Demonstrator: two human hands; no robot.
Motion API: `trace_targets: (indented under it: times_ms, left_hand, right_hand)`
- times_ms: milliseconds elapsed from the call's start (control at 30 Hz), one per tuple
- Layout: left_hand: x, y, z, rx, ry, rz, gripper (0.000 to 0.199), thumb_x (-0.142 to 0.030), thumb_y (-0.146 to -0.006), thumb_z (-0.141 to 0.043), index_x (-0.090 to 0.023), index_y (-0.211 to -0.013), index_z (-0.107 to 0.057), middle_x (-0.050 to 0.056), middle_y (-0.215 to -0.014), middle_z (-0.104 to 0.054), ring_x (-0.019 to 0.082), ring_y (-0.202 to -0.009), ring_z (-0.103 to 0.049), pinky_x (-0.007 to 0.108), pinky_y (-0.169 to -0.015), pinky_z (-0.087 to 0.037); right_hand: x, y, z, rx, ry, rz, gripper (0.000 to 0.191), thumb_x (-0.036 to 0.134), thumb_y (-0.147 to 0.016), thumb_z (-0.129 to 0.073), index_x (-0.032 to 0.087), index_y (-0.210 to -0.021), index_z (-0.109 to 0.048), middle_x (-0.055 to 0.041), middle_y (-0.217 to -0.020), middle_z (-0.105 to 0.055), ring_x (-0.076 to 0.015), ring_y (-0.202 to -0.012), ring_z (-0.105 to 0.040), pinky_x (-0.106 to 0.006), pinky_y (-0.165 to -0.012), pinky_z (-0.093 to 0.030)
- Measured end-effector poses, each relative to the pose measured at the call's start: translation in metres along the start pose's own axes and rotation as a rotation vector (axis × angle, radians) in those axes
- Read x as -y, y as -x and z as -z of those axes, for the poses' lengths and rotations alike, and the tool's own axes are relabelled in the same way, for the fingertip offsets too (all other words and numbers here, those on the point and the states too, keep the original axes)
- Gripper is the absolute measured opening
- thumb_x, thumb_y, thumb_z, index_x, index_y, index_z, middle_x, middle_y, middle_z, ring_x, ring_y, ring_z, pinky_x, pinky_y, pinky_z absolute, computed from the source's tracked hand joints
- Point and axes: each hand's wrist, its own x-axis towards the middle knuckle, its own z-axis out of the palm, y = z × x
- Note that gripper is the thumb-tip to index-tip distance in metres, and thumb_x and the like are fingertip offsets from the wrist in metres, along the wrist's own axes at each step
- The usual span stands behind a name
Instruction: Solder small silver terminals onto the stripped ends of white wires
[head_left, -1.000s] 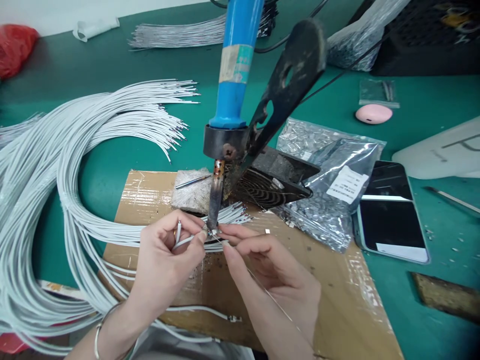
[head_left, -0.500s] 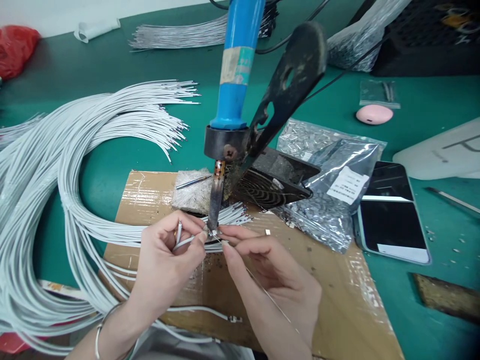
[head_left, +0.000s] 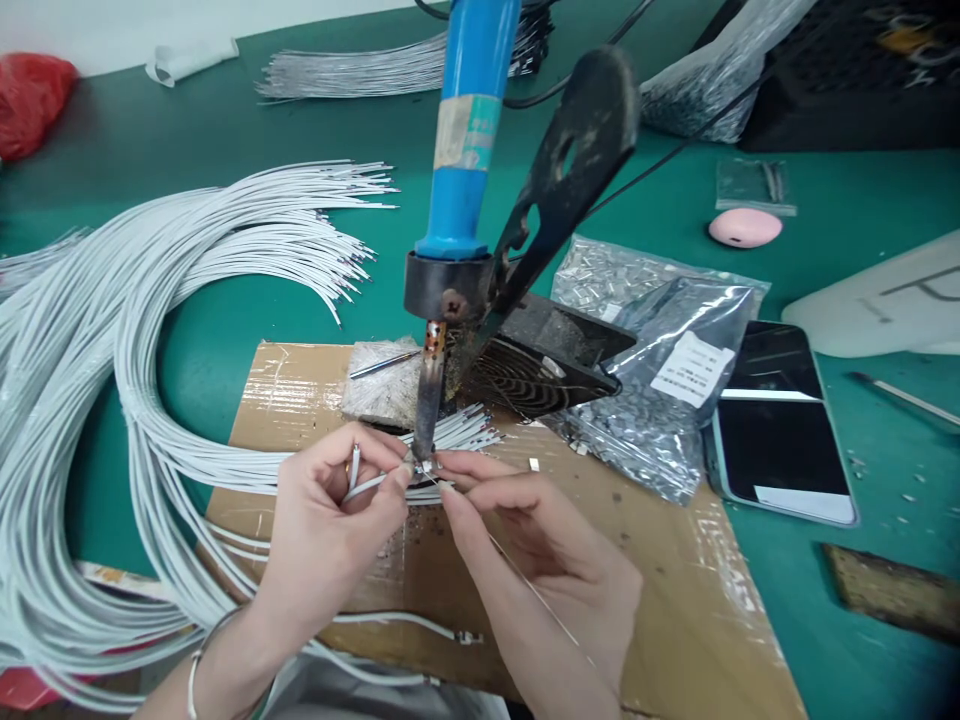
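My left hand (head_left: 337, 525) pinches a white wire (head_left: 366, 487) between thumb and forefinger, its end just under the tip of a soldering iron (head_left: 429, 400). The iron has a blue handle and points down, clamped in a dark metal stand (head_left: 566, 170). From the other side my right hand (head_left: 547, 560) holds a thin strand of solder wire (head_left: 536, 590), its end at the iron's tip. A tiny metal terminal (head_left: 426, 466) shows at that meeting point, partly hidden by fingertips. Behind the hands lie the ends of more white wires (head_left: 472, 428).
Cardboard (head_left: 675, 600) covers the green table under my hands. A large bundle of white wires (head_left: 142, 400) curves along the left. To the right are plastic bags of metal parts (head_left: 675, 340), a phone (head_left: 784, 440), a pink oval object (head_left: 745, 228) and a dark flat strip (head_left: 892, 590).
Both hands keep almost the same pose at the iron's tip. The whole view has shifted slightly, with the iron and stand appearing a little further left.
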Motion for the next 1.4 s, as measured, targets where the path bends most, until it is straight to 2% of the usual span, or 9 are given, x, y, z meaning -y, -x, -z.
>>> trace_targets:
  times_ms: [167,400,600,800,1067,1233,1400]
  left_hand:
    - [0.003,-0.001,0.002,0.005,-0.011,-0.004,0.015,-0.009,-0.076,-0.078,-0.018,-0.068,-0.070,0.002,-0.077,-0.072,0.012,-0.058,-0.059,0.019,-0.053,-0.048]
    - [0.006,-0.001,0.001,0.029,0.003,-0.004,0.016,-0.007,-0.078,-0.078,-0.018,-0.069,-0.071,0.000,-0.077,-0.072,0.011,-0.061,-0.061,0.017,-0.057,-0.048]
    - [0.002,0.003,-0.005,-0.066,0.080,0.020,0.016,-0.013,-0.082,-0.075,-0.018,-0.068,-0.070,0.001,-0.075,-0.070,0.014,-0.069,-0.065,0.019,-0.061,-0.050]
    - [0.005,0.001,0.004,0.055,-0.021,-0.035,0.015,-0.011,-0.086,-0.075,-0.018,-0.073,-0.071,0.002,-0.082,-0.073,0.014,-0.072,-0.066,0.018,-0.061,-0.050]
    - [0.006,0.000,0.007,0.070,-0.045,-0.064,0.015,-0.014,-0.090,-0.072,-0.017,-0.075,-0.071,0.004,-0.086,-0.074,0.013,-0.066,-0.061,0.019,-0.054,-0.045]
    - [0.006,0.000,0.004,0.054,-0.021,-0.050,0.015,-0.013,-0.088,-0.073,-0.017,-0.073,-0.071,0.005,-0.085,-0.075,0.013,-0.066,-0.062,0.019,-0.055,-0.046]
    - [0.006,0.003,-0.002,-0.029,0.043,-0.033,0.014,-0.013,-0.084,-0.075,-0.016,-0.071,-0.071,0.003,-0.082,-0.074,0.010,-0.061,-0.058,0.018,-0.053,-0.043]
  right_hand:
    - [-0.003,0.000,0.002,0.027,0.031,0.021,0.016,0.021,-0.091,-0.076,0.023,-0.077,-0.070,-0.0049,-0.102,-0.082,-0.0204,-0.095,-0.080,-0.029,-0.084,-0.063]
    - [-0.004,0.000,0.002,0.031,0.016,-0.005,0.016,0.020,-0.092,-0.075,0.023,-0.078,-0.069,-0.0030,-0.102,-0.082,-0.0183,-0.096,-0.079,-0.028,-0.086,-0.062]
    - [-0.006,0.000,0.004,0.040,0.022,-0.008,0.016,0.018,-0.092,-0.075,0.024,-0.078,-0.069,-0.0009,-0.102,-0.082,-0.0161,-0.097,-0.078,-0.026,-0.089,-0.061]
    - [-0.006,0.000,0.003,0.049,-0.001,0.003,0.016,0.017,-0.093,-0.074,0.025,-0.080,-0.071,0.0010,-0.105,-0.082,-0.0142,-0.098,-0.078,-0.023,-0.090,-0.060]
    - [-0.006,0.001,0.003,0.023,0.021,0.031,0.015,0.018,-0.092,-0.076,0.025,-0.080,-0.072,0.0016,-0.105,-0.082,-0.0148,-0.093,-0.079,-0.025,-0.088,-0.061]
    - [-0.007,0.002,0.004,0.020,0.046,0.035,0.014,0.019,-0.091,-0.078,0.025,-0.079,-0.072,0.0007,-0.105,-0.082,-0.0158,-0.093,-0.079,-0.027,-0.089,-0.061]
    - [-0.006,0.002,0.003,0.014,0.044,0.038,0.014,0.018,-0.091,-0.077,0.026,-0.080,-0.073,0.0009,-0.105,-0.082,-0.0155,-0.093,-0.078,-0.026,-0.088,-0.061]
